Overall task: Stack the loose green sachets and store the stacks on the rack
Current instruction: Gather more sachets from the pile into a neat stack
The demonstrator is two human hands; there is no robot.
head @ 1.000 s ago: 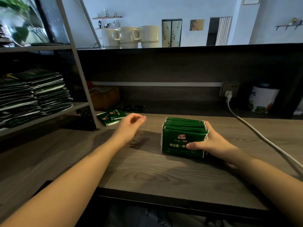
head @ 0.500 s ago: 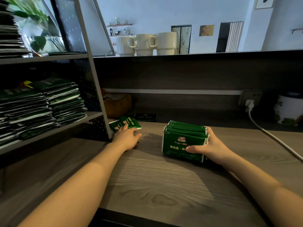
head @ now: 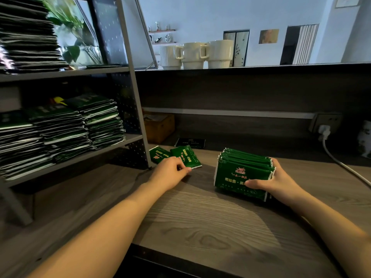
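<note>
The stack of green sachets [head: 244, 173] stands on edge on the wooden counter [head: 200, 221], and my right hand [head: 278, 180] clasps its right end, thumb across the front. My left hand [head: 169, 173] pinches the corner of one of two loose sachets [head: 187, 156] lying flat by the rack [head: 138, 125] (whose shelves already carry sachet piles [head: 60, 129]).
</note>
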